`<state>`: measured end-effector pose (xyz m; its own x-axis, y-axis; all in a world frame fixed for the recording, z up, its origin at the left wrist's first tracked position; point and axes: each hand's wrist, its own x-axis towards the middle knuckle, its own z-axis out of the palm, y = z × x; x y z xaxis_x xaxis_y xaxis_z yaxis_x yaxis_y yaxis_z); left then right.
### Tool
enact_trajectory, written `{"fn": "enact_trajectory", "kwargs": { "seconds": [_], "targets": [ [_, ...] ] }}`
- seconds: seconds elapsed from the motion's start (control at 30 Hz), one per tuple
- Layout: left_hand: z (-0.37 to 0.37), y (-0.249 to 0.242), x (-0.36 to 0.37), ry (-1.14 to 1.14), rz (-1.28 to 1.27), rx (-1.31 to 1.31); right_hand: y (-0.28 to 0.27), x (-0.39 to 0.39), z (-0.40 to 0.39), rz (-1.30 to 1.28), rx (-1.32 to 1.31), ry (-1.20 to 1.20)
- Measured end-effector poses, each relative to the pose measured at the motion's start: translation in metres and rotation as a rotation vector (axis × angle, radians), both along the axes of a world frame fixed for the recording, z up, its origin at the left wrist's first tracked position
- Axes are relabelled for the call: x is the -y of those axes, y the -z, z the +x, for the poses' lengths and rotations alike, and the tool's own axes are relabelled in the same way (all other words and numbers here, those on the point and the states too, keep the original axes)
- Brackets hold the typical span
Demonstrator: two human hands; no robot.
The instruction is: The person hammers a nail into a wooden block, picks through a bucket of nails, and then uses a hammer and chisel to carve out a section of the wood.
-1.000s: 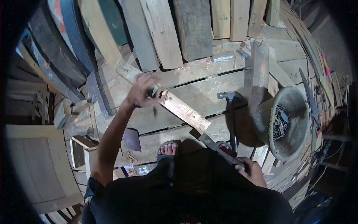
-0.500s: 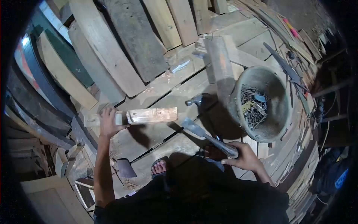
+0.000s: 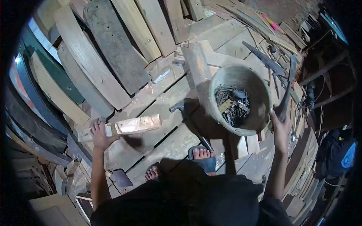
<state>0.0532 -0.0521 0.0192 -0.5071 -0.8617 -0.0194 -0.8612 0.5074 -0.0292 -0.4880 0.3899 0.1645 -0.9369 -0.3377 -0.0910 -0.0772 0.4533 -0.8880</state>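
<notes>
My left hand (image 3: 99,135) is closed round the left part of a short wooden block (image 3: 138,124), whose other end points right and has a bright, freshly cut-looking face. The block is held above the plank floor and throws a shadow below it. Out at the right, beside the bucket, my right hand (image 3: 281,124) is wrapped round the lower end of a long flat-bladed tool (image 3: 288,84), its blade pointing up and away. A hammer (image 3: 190,126) lies between the block and the bucket (image 3: 215,120), its handle reaching towards my right foot.
Nails and metal bits (image 3: 232,103) fill the bucket's bottom. Behind it lies a handsaw (image 3: 264,60). Thick boards (image 3: 115,45) stand in a row at the upper left. A dark metal blade (image 3: 121,177) rests near my left foot (image 3: 152,172). Scrap wood (image 3: 301,162) lines the right side.
My right hand has swung the flat-bladed tool up and right, from near the block to beside the bucket. My left hand still grips the block. The view has shifted.
</notes>
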Motion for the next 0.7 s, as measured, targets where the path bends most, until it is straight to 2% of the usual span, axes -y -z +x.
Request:
{"fn": "enact_trajectory", "kwargs": {
  "seconds": [0.03, 0.1, 0.13, 0.2, 0.23, 0.27, 0.37, 0.4, 0.47, 0.5, 0.53, 0.57, 0.6, 0.63, 0.7],
  "targets": [
    [0.010, 0.008, -0.005, -0.034, -0.012, 0.082, 0.028, -0.009, -0.021, -0.096, -0.080, 0.087],
    [0.010, 0.026, -0.003, -0.077, -0.077, 0.220, 0.056, -0.023, -0.055, -0.159, 0.043, 0.075],
    [-0.008, 0.004, -0.009, -0.133, 0.077, 0.303, 0.084, -0.027, -0.069, -0.273, 0.111, 0.120],
    [-0.057, -0.048, -0.028, 0.029, 0.137, 0.231, 0.074, -0.029, -0.065, -0.361, 0.305, 0.059],
    [-0.082, -0.077, -0.040, 0.100, 0.169, 0.199, 0.080, -0.026, -0.061, -0.379, 0.208, 0.098],
    [-0.110, -0.112, -0.052, 0.404, 0.109, 0.050, 0.078, -0.028, -0.061, -0.372, 0.241, 0.068],
    [-0.211, -0.184, -0.069, 0.477, 0.665, -0.129, 0.079, -0.029, -0.065, -0.385, 0.310, 0.056],
    [-0.241, -0.191, -0.083, 0.532, 0.656, -0.244, 0.083, -0.035, -0.072, -0.354, 0.372, 0.035],
    [-0.298, -0.171, -0.102, 0.425, 0.919, -0.478, 0.089, -0.041, -0.080, -0.337, 0.478, 0.001],
    [-0.328, -0.155, -0.112, 0.330, 0.974, -0.463, 0.085, -0.041, -0.082, -0.347, 0.517, -0.015],
    [-0.361, -0.163, -0.135, 0.247, 0.936, -0.293, 0.081, -0.042, -0.083, -0.353, 0.560, -0.035],
    [-0.382, -0.115, -0.125, 0.387, 1.045, -0.319, 0.076, -0.040, -0.082, -0.412, 0.633, -0.051],
    [-0.400, -0.132, -0.160, 0.355, 0.905, -0.397, 0.071, -0.039, -0.079, -0.467, 0.709, -0.068],
    [-0.410, -0.102, -0.167, 0.196, 0.900, -0.528, 0.069, -0.040, -0.078, -0.526, 0.776, -0.073],
    [-0.408, -0.113, -0.199, 0.245, 0.769, -0.537, 0.090, -0.062, -0.087, -0.418, 0.734, -0.071]
  ]
}}
